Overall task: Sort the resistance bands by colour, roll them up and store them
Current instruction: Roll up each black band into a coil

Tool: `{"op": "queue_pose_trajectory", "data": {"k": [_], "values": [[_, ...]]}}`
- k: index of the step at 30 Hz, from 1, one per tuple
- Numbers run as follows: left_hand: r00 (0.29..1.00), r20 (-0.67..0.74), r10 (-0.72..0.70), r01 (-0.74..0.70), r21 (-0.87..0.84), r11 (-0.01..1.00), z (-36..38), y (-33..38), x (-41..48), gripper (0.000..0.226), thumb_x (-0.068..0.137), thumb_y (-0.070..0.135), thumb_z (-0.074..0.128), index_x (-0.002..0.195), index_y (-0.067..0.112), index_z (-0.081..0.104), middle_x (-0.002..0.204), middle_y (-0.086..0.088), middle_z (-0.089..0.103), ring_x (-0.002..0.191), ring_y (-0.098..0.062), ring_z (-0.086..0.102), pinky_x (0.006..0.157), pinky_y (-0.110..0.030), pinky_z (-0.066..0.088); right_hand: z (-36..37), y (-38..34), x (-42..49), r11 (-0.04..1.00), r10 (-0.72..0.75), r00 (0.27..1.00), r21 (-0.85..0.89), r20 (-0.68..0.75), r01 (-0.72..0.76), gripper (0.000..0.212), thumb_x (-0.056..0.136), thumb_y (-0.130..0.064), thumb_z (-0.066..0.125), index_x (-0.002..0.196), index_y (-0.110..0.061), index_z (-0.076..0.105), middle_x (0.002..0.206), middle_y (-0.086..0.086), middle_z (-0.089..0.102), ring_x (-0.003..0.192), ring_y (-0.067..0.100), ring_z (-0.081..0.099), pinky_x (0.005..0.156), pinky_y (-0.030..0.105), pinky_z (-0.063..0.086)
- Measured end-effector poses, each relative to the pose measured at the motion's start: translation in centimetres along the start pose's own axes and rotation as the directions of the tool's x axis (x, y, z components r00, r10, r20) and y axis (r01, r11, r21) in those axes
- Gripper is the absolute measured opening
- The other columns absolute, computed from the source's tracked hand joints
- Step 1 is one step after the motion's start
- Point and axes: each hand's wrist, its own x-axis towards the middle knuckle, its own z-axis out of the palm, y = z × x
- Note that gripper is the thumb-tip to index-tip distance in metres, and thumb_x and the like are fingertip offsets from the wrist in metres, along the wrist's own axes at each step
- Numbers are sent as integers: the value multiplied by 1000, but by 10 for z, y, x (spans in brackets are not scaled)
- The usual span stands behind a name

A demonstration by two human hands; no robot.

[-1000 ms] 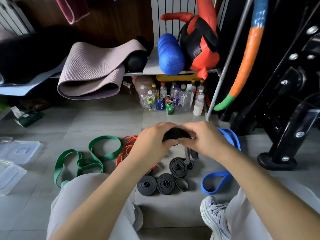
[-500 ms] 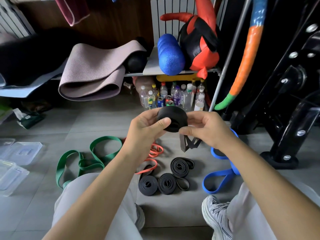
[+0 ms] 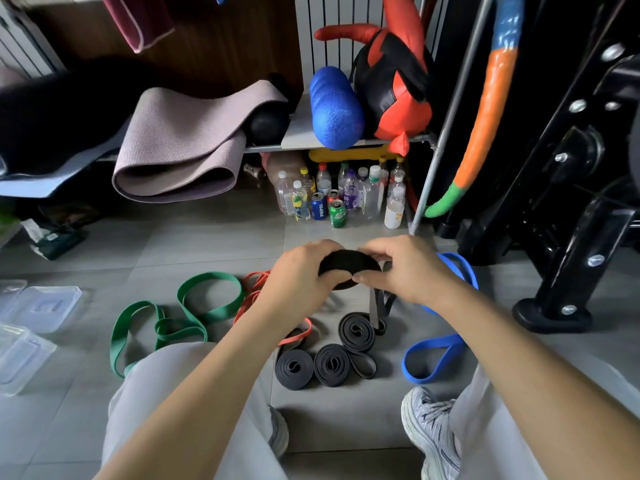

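Far left on my feed, clear plastic containers (image 3: 38,306) sit on the tiled floor (image 3: 214,244). Next to them a green band (image 3: 207,311) lies loose in tangled loops, and just beside it I can see an orange band (image 3: 254,289), partly hidden under the left forearm.

The left hand (image 3: 298,278) is raised above the floor with its fingers curled round the left side of a black roll (image 3: 346,266), thumb on the near edge. The right hand (image 3: 408,271) grips the roll's other side, thumb and fingers pinching it. A loose tail (image 3: 374,306) of that same band hangs down from the roll to the floor.

Below the hands I count three rolled black bands (image 3: 331,365) lying together on the tiles, one with its end coming loose. To the right of them a blue band (image 3: 433,358) lies unrolled, partly behind the right forearm, near a grey shoe (image 3: 429,424).
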Motion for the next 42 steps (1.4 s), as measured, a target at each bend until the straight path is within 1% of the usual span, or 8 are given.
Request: {"op": "queue_pose_trajectory", "data": {"k": [4, 14, 19, 23, 26, 31, 35, 42], "values": [[992, -93, -85, 54, -302, 952, -6, 2, 3, 24, 81, 11, 68, 103, 22, 66, 85, 20, 61, 84, -6, 59, 72, -5, 42, -8, 0, 3, 987, -15, 999, 161, -31, 20, 24, 75, -20, 77, 92, -30, 64, 93, -9, 69, 96, 8, 63, 92, 35, 49], [984, -39, -176, 55, -865, 498, -5, 5, 3, 23, 87, -1, 57, 102, 15, 62, 94, -2, 69, 95, -18, 63, 94, -38, 50, -5, -2, 6, 856, 13, 991, 513, -136, 59, 31, 74, -1, 74, 88, -28, 66, 85, -13, 70, 82, 1, 68, 85, 20, 52], [989, -145, -42, 4, -255, 967, -3, 0, 7, 48, 83, 15, 67, 127, 23, 50, 124, 2, 56, 115, -16, 52, 97, -36, 44, -6, 0, 6, 985, 12, 990, 171, -141, 13, 26, 77, -14, 75, 102, -19, 71, 92, -2, 73, 87, 11, 68, 84, 30, 53], [954, 28, 299, -299, 182, 937, -9, 5, 12, 50, 85, 10, 60, 131, 27, 51, 120, -2, 58, 113, -24, 50, 97, -38, 42, -4, -3, 4, 1000, -10, 994, 2, -113, 11, 24, 77, -21, 74, 101, -19, 71, 91, -2, 72, 87, 12, 65, 78, 29, 49], [942, 103, 319, -334, 211, 919, -24, 9, 25, 50, 81, 3, 55, 124, 29, 58, 108, -3, 63, 103, -22, 55, 87, -40, 46, -6, -3, 3, 995, 5, 990, 101, -144, 10, 19, 74, -21, 76, 93, -18, 71, 85, -4, 71, 83, 10, 64, 77, 25, 48], [981, -77, 179, -190, -176, 966, -25, 7, 28, 47, 80, 2, 66, 107, 41, 64, 96, 30, 58, 92, 11, 54, 89, -11, 42, -15, 2, 8, 931, 7, 982, 358, -191, 63, 26, 70, -18, 80, 83, -33, 63, 87, -10, 69, 89, 14, 66, 87, 33, 51], [989, -145, 27, -99, -517, 850, -17, 0, 26, 52, 79, -5, 66, 101, 42, 62, 102, 15, 67, 96, -3, 65, 89, -32, 52, -13, 4, 14, 880, 30, 990, 473, -136, 38, 31, 72, -12, 78, 92, -30, 64, 97, -3, 71, 94, 14, 68, 92, 38, 52], [988, -115, -98, -40, -827, 561, -20, 7, 27, 42, 85, -12, 55, 107, 23, 61, 86, 15, 71, 87, -5, 64, 70, -21, 56, -21, 3, 17, 860, 51, 978, 507, -205, 61, 31, 75, -7, 75, 85, -35, 66, 88, -12, 71, 91, 10, 68, 93, 34, 51]]}}
